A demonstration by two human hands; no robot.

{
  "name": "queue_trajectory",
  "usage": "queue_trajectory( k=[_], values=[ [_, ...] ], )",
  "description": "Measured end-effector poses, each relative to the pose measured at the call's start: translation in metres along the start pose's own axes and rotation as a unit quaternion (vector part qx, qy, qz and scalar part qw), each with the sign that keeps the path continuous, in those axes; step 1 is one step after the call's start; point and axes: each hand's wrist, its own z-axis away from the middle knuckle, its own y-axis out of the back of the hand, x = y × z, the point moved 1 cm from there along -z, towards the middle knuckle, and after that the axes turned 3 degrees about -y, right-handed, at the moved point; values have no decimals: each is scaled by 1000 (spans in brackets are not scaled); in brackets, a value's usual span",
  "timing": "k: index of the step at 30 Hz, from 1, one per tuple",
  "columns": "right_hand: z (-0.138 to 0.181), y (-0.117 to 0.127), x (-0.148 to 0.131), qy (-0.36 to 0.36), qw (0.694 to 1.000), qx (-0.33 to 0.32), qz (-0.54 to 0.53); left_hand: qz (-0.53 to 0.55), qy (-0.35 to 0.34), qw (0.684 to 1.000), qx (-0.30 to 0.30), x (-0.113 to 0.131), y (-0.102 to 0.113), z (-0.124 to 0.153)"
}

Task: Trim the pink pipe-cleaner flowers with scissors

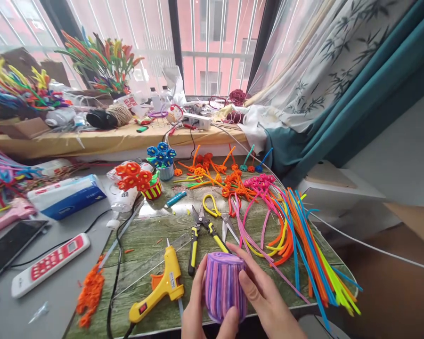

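Observation:
A small purple and pink striped pot [222, 285], wrapped in fuzzy pipe cleaners, is held between both hands at the near edge of the green table [146, 235]. My left hand [198, 308] cups its left side and bottom, thumb against the base. My right hand [265, 294] wraps its right side, fingers curled over the rim. Just left of the pot lies a yellow glue gun [162, 285]. Behind it lie yellow-handled pliers [199, 235] and scissors [217, 214].
Loose pipe cleaners [300, 235] in many colours fan across the table's right side. Orange pipe-cleaner flowers [219, 174], a red-flower pot [141, 179] and a blue-flower pot [162, 160] stand behind. Left: a remote [49, 263], tissue pack [67, 195], phone [7, 245], orange scraps [90, 292].

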Motion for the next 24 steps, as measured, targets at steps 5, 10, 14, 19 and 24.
queue_trajectory(
  k=[5,10,14,19,24],
  values=[
    [-5,-6,-3,-7,989,-33,-146,90,25,994,48,21,15,-6],
    [9,-36,-3,-57,974,-100,-193,134,33,989,50,35,27,-9],
    [14,-57,-4,-35,975,-88,-201,144,43,987,50,34,32,-4],
    [8,-71,-9,27,980,-59,-187,125,80,987,64,20,43,0],
    [-3,-69,-14,69,987,-41,-140,101,112,988,21,20,53,-4]
  ],
)
